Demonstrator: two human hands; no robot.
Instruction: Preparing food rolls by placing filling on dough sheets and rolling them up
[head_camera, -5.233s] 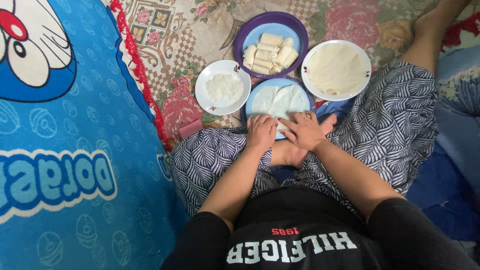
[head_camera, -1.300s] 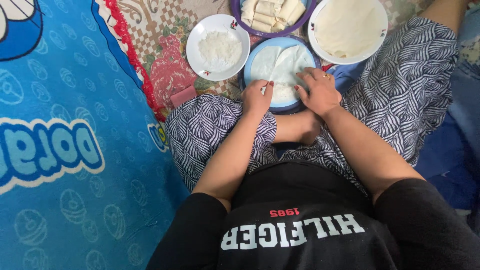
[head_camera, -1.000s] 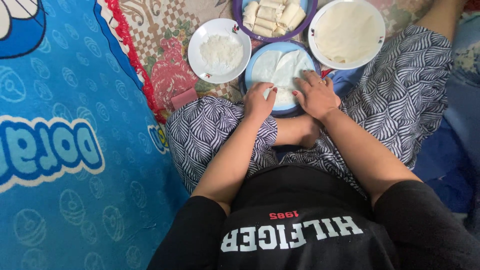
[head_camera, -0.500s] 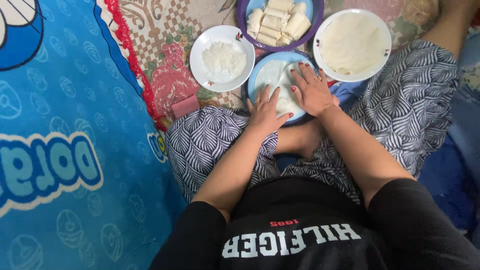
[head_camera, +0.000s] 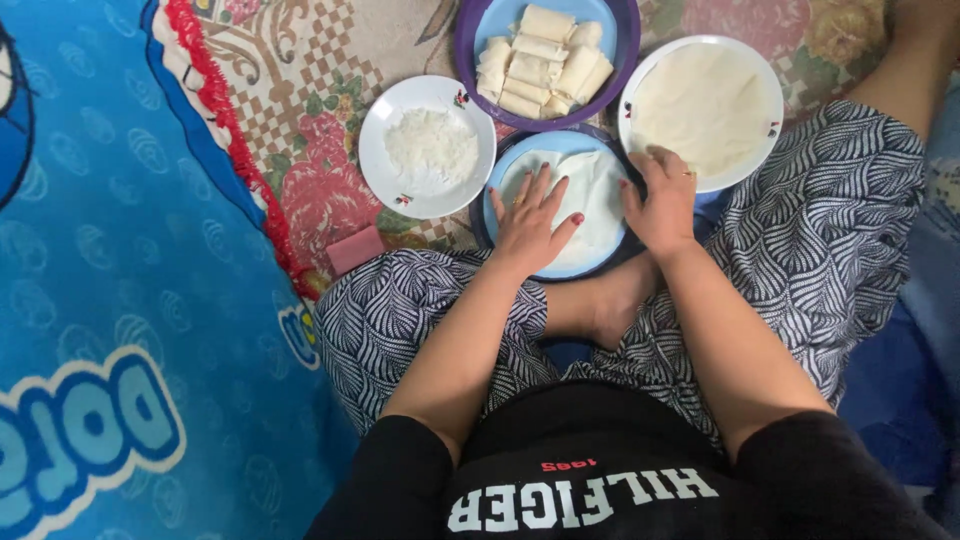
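Two hands, the left hand (head_camera: 530, 222) and right hand (head_camera: 660, 200), are laid open and flat on the thin white wrapper sheet (head_camera: 592, 190) spread in the round blue plate (head_camera: 494, 195), with the white rice dish (head_camera: 428, 146) just left of that plate.

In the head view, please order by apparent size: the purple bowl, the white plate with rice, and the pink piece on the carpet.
1. Purple bowl, though cut off by the top edge.
2. Rice plate, somewhat smaller.
3. Pink piece, by far smallest.
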